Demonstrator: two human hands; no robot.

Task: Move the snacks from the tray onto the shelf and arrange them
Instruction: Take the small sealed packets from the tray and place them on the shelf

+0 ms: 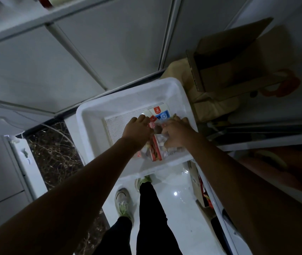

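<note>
Setting: dim room, white cupboard fronts (36,70) behind, glossy white floor (179,208) below.
Tray: white plastic tray (128,92) with a perforated base, set low in front of the person.
Snacks: snack packets (156,151) heaped at the tray's near right corner.
Left hand: left hand (137,132) curled round the packets.
Right hand: right hand (176,133) gripping the clear wrappers just beside it.
Alongside: open cardboard box (238,57), right of the tray.

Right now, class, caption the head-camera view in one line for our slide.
Left hand and right hand grip snack packets inside a white perforated tray.
</note>
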